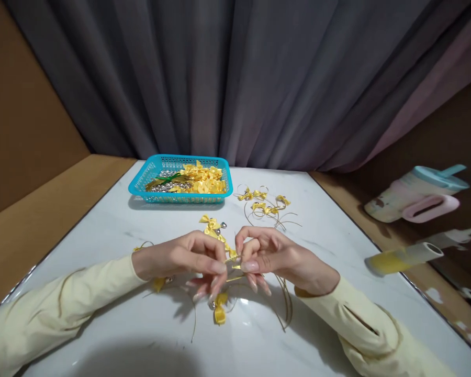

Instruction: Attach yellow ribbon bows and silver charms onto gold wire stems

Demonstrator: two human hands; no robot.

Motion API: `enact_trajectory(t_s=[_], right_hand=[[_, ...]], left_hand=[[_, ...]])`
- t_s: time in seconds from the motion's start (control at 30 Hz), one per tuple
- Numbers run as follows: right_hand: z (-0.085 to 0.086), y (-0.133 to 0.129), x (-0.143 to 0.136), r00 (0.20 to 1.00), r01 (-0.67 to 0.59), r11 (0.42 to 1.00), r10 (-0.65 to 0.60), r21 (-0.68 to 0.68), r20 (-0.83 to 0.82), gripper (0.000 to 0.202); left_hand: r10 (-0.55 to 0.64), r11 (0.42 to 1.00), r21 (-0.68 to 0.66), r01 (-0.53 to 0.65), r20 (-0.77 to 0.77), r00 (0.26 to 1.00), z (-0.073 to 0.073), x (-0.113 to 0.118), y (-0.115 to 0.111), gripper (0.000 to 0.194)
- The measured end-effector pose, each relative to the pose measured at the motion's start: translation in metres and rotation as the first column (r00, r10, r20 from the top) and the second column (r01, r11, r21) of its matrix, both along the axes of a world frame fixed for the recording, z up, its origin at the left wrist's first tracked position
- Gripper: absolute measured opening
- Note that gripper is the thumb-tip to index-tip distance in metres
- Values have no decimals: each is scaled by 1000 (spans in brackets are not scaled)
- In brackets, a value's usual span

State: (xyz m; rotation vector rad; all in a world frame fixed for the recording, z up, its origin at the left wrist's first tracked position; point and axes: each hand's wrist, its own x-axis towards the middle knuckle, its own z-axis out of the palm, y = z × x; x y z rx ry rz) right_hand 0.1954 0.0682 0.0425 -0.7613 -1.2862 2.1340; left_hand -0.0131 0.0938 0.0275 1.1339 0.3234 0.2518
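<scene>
Both hands meet over the middle of the table, fingertips pinched close together. Thin gold cord (pixel 234 279) runs between my left hand (pixel 190 255) and my right hand (pixel 277 256), both closed on it. Just below the fingers is a yellow ribbon bow (pixel 220 310) with a small silver bell; whether it hangs or lies on the table I cannot tell. Loose cord ends (pixel 286 303) trail beneath my right hand. Behind the fingers lie several yellow bows (pixel 211 224) with silver bells. Another bow (pixel 159 284) shows partly below my left wrist.
A blue plastic basket (pixel 180 198) at the back left holds yellow bows, silver bells and gold cords tied in green. Corded bows (pixel 265 208) lie right of it. A handled tumbler (pixel 396 193) and a clear and yellow cylinder (pixel 388 262) are at the right. Grey curtain (pixel 259 78) hangs behind.
</scene>
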Motion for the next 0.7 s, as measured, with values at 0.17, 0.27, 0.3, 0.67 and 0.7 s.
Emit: enact_trajectory(t_s=[0.17, 0.27, 0.3, 0.67, 0.7], right_hand=[[0, -1, 4, 999, -40, 999, 40, -11, 0, 17], [3, -1, 4, 999, -45, 999, 45, -10, 9, 14], [4, -1, 4, 999, -48, 999, 49, -13, 12, 14], [6, -2, 0, 997, -69, 997, 70, -33, 34, 13], [7, -2, 0, 996, -75, 997, 76, -26, 37, 12]], left_hand=[[-75, 986, 137, 90, -113, 991, 7, 5, 6, 19], [-58, 974, 210, 88, -145, 988, 9, 5, 6, 16], [-49, 967, 240, 87, -161, 986, 10, 5, 5, 17], [36, 893, 444, 76, -237, 971, 13, 5, 2, 15], [36, 887, 455, 76, -233, 972, 14, 4, 2, 16]])
